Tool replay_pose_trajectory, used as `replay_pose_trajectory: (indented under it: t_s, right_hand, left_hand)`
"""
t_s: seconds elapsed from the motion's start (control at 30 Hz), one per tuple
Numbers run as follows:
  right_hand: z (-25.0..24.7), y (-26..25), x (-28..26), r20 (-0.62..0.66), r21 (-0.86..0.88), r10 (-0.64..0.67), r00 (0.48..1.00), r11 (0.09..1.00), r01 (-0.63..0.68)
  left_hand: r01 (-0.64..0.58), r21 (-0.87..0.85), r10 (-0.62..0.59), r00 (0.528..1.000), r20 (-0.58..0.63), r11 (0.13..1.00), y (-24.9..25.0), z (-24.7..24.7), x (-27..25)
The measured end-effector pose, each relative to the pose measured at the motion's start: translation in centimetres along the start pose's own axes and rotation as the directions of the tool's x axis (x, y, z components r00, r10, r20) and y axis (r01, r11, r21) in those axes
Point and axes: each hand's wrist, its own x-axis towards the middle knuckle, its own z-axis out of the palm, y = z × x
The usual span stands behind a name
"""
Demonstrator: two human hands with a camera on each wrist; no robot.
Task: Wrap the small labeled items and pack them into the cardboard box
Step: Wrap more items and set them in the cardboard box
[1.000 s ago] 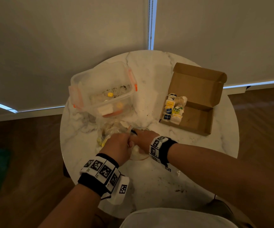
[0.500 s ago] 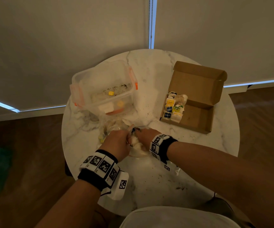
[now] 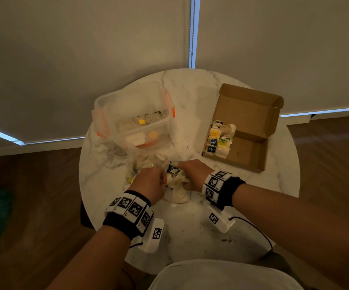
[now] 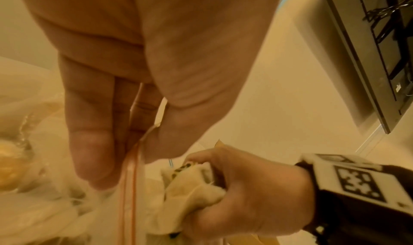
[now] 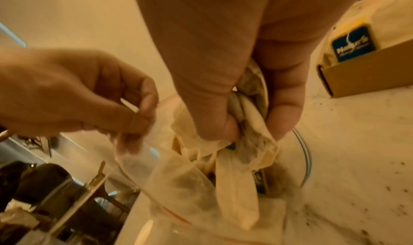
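Already some wrapped items (image 3: 219, 139) sit in a neat bunch in the left part of the cardboard box (image 3: 251, 155), so part of the job looks done, but much of the box floor is bare. Right now the right hand (image 3: 192, 172) squeezes a small labeled item (image 3: 172, 169) bundled in cream tissue (image 5: 241, 153), thumb and fingers closed tight around it. Beside it, the left hand (image 3: 150, 183) pinches the top edge of a clear zip bag (image 4: 128, 187) between thumb and fingers. More pieces seem to wait in a clear plastic tub (image 3: 133, 120) with orange clips, so I think wrapping and packing must go on. Everything rests on a round white marble table (image 3: 190, 233) dotted with dark crumbs. Behind it hang pale window blinds (image 3: 85, 49), and brown wooden floor (image 3: 33, 174) shows around the table
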Motion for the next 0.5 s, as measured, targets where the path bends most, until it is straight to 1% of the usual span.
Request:
replay_pose_trajectory:
  t_s: [0.1,0.2,0.37,0.5]
  right_hand:
    - [-1.6,-0.2,-1.6,-0.073,0.061,-0.056,0.996,0.996,0.061]
    - [-3.5,-0.5,-3.5,-0.152,0.143,-0.108,0.982,0.981,0.13]
    - [-6.9,-1.2,-6.7,-0.281,0.275,-0.126,0.951,0.939,0.206]
    - [-10.5,-1.9,-9.5,-0.357,0.31,-0.13,0.925,0.918,0.248]
  left_hand:
    - [0.003,-0.011,-0.003,1.0,-0.01,1.0,0.2,0.1,0.2]
    - [-0.02,-0.029,0.02,1.0,-0.019,0.999,0.3,0.1,0.2]
    - [-0.053,-0.134,0.048,0.998,-0.042,0.99,0.6,0.0,0.1]
    - [-0.081,-0.233,0.079,0.997,-0.02,0.969,0.9,-0.2,-0.2]
